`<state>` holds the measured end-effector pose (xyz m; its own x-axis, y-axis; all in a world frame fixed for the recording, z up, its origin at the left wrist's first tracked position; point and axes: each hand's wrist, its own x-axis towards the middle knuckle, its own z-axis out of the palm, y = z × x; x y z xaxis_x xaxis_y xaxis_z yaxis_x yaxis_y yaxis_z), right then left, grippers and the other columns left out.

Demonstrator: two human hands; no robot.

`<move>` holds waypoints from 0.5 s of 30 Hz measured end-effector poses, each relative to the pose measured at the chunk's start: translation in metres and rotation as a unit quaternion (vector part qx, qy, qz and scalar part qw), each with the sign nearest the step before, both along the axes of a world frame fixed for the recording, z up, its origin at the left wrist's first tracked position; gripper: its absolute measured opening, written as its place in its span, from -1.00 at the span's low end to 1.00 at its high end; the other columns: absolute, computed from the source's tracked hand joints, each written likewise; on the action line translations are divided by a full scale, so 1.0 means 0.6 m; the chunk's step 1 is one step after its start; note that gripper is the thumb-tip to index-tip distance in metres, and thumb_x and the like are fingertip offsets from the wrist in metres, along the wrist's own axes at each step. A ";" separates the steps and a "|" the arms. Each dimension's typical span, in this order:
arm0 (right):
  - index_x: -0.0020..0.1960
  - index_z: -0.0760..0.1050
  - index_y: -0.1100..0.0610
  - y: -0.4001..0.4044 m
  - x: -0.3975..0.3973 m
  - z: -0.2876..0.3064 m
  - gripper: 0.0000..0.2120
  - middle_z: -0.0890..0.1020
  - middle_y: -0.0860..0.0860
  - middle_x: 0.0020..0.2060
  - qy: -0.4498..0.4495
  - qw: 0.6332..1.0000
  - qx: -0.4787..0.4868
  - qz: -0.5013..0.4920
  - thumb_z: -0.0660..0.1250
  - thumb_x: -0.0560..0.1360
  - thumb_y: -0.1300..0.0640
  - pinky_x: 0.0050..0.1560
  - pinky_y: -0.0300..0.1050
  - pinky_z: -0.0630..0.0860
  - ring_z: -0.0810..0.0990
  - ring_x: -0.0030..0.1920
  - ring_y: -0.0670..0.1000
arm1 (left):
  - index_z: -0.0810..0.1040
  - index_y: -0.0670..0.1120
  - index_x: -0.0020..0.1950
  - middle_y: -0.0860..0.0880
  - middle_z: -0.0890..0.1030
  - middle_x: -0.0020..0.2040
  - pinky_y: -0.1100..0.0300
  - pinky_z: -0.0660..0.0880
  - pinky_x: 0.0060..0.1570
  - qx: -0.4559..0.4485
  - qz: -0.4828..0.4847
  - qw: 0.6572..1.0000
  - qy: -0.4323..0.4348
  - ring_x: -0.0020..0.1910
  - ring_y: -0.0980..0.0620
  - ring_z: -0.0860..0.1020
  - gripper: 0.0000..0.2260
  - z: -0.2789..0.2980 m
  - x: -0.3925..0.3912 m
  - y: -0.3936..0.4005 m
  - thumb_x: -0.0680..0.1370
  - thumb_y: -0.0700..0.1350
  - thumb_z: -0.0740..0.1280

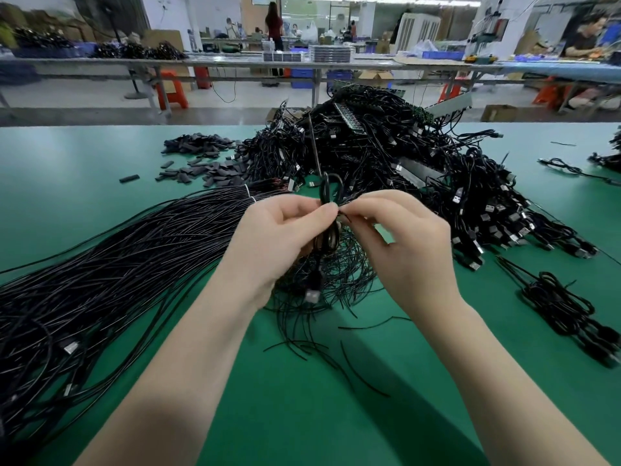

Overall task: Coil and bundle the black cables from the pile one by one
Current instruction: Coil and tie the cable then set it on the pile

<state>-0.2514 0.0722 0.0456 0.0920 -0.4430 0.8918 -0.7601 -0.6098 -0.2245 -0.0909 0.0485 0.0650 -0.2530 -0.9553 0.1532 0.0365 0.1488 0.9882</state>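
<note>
My left hand (279,230) holds a small coil of black cable (327,237) above the green table (302,415), thumb and fingers curled round it. A USB plug (312,295) hangs from the coil's lower end. My right hand (400,233) pinches a thin black tie at the top of the coil, touching my left fingertips. A big pile of straight black cables (117,264) stretches to the left. Behind my hands rises a heap of tangled cables with USB plugs (420,169).
Loose thin black ties (322,297) lie scattered under my hands. Bundled coils (568,311) sit at the right. Small dark sleeves (205,156) lie at the back left. Scissors (316,153) stick up behind my hands. People work at benches beyond.
</note>
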 end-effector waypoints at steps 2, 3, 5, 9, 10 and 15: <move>0.03 0.65 0.15 0.004 0.008 0.008 -0.85 0.70 -0.04 -0.12 -0.204 0.958 0.181 0.091 0.37 0.52 0.31 -0.08 -0.20 0.57 0.66 -0.11 -0.06 | 0.67 0.03 -0.16 0.07 0.71 -0.19 0.36 0.51 -0.17 -0.072 0.036 0.997 -0.002 -0.20 0.18 0.64 -0.91 -0.003 -0.001 0.000 0.47 -0.16 0.48; 0.03 0.66 0.12 0.005 0.011 0.013 -0.84 0.71 -0.03 -0.16 -0.312 0.901 0.263 0.149 0.33 0.55 0.28 -0.14 -0.24 0.57 0.66 -0.14 -0.07 | 0.65 0.04 -0.13 0.09 0.71 -0.17 0.38 0.51 -0.16 -0.095 0.047 0.994 -0.010 -0.18 0.20 0.64 -0.88 -0.004 -0.002 -0.001 0.48 -0.19 0.47; -0.04 0.68 0.10 0.002 0.006 0.015 -0.87 0.70 -0.01 -0.22 -0.441 0.795 0.357 0.214 0.34 0.55 0.19 -0.23 -0.29 0.53 0.64 -0.21 -0.06 | 0.65 0.04 -0.09 0.12 0.71 -0.16 0.40 0.52 -0.14 -0.131 0.058 0.989 -0.041 -0.18 0.23 0.64 -0.86 -0.006 -0.003 -0.001 0.47 -0.21 0.47; -0.11 0.69 0.14 0.003 -0.004 0.015 -0.80 0.66 0.02 -0.28 -0.428 0.763 0.422 0.237 0.50 0.32 0.06 -0.24 -0.30 0.51 0.59 -0.26 -0.07 | 0.68 0.02 -0.02 0.15 0.70 -0.10 0.40 0.53 -0.10 -0.173 0.047 0.980 -0.083 -0.11 0.23 0.65 -0.85 -0.004 0.000 -0.003 0.46 -0.19 0.48; -0.13 0.69 0.15 0.004 -0.005 0.015 -0.78 0.66 0.02 -0.30 -0.435 0.755 0.426 0.242 0.50 0.28 0.06 -0.26 -0.30 0.52 0.59 -0.27 -0.08 | 0.68 0.02 -0.02 0.15 0.70 -0.11 0.41 0.52 -0.11 -0.181 0.041 0.979 -0.088 -0.12 0.24 0.65 -0.86 -0.004 0.001 -0.002 0.46 -0.19 0.48; -0.17 0.64 0.12 0.007 -0.011 0.016 -0.88 0.65 0.00 -0.31 -0.387 0.797 0.386 0.256 0.50 0.31 0.13 -0.23 -0.25 0.52 0.58 -0.28 -0.07 | 0.68 0.07 -0.08 0.17 0.70 -0.18 0.44 0.48 -0.17 -0.149 0.011 0.987 -0.063 -0.19 0.27 0.63 -0.87 0.000 0.003 0.000 0.48 -0.17 0.46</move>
